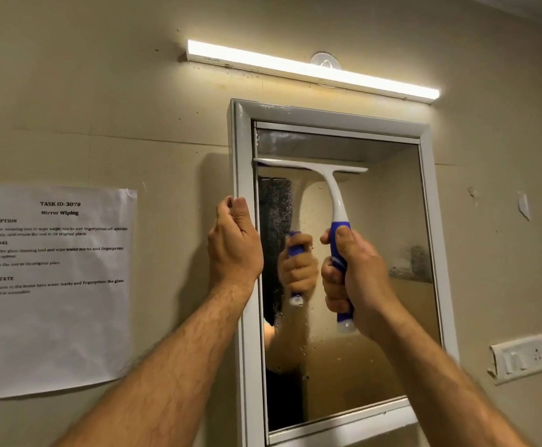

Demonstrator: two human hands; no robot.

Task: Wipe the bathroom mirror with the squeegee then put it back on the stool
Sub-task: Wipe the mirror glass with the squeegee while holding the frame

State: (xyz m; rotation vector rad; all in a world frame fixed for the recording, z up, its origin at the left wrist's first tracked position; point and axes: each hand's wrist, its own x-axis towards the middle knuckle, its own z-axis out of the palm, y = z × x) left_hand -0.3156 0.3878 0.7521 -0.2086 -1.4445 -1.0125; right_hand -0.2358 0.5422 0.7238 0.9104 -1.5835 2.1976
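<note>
A white-framed bathroom mirror (373,253) hangs on the beige wall, its glass speckled with water marks. My right hand (356,279) is closed around the blue grip of a white and blue squeegee (331,185). Its blade lies flat against the upper part of the glass, reaching the left inner edge of the frame. My left hand (234,243) grips the left side of the mirror frame (242,140), thumb on the front face. The stool is out of view.
A lit tube light (311,71) runs above the mirror. A printed task sheet (53,285) is taped to the wall on the left. A white switch plate (521,358) sits on the wall at the lower right.
</note>
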